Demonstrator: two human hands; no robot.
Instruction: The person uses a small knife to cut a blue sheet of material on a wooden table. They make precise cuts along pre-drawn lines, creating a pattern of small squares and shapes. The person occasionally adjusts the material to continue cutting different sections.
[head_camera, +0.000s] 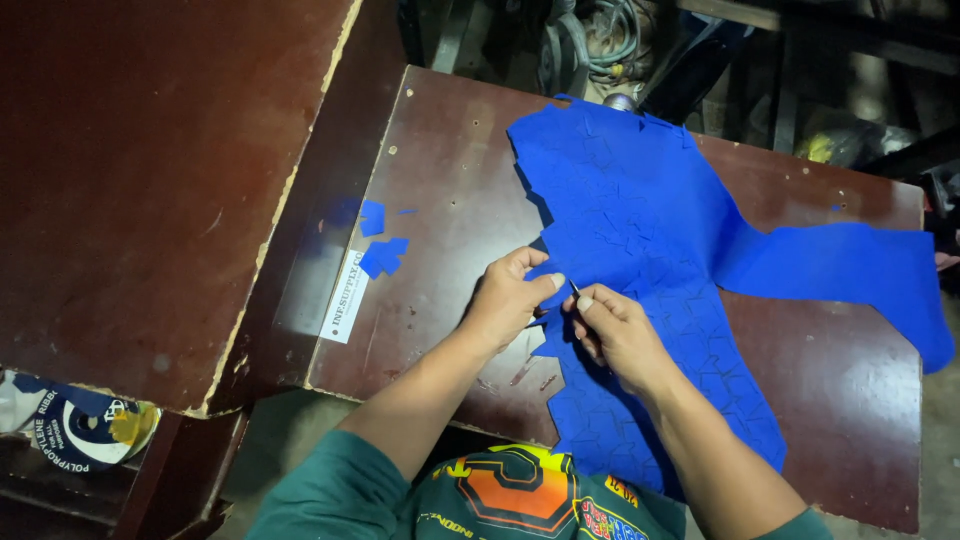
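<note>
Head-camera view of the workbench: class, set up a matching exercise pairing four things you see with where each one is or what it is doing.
Things:
1. blue sheet
2. left hand
3. right hand
4. small blue cut-outs

Places or states:
A. lying apart on the brown table, left of the hands
B. gripping a thin dark tool at the sheet's edge
C. spread across the table, scored with repeated shapes
D. thumb pressing the sheet's edge

Pairs: 1-C, 2-D, 3-B, 4-A

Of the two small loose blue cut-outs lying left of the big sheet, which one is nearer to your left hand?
The lower, larger blue cut-out is nearer the left hand; the smaller piece lies above it, farther away.
</note>
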